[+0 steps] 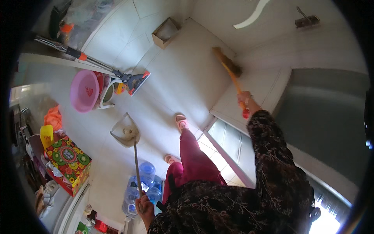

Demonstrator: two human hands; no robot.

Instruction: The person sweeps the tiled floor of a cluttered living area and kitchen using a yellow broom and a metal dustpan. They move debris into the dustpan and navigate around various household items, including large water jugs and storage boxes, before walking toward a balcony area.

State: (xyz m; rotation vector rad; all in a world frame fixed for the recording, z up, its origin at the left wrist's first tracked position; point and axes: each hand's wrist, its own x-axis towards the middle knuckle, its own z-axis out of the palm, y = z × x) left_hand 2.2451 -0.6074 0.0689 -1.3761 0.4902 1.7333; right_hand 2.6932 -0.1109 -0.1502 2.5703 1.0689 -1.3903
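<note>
My right hand (246, 99) grips the orange handle of a broom (231, 65), whose brown bristles lie along the foot of the wall. Down at the lower left, my left hand (145, 208) is closed around the long stick of a dustpan (125, 131). The white pan rests on the floor with its wide mouth facing away from me. A small heap of dirt (129, 130) sits inside it. Between the two tools are my feet in pink slippers (181, 122).
Water jugs (147, 175) stand by my left leg. Left are a pink basin (84, 91), a floor squeegee (137, 83) and a fruit-patterned box (70, 159). A cardboard box (165, 32) sits against the far wall. A doorway with a pale threshold (226, 163) opens on the right.
</note>
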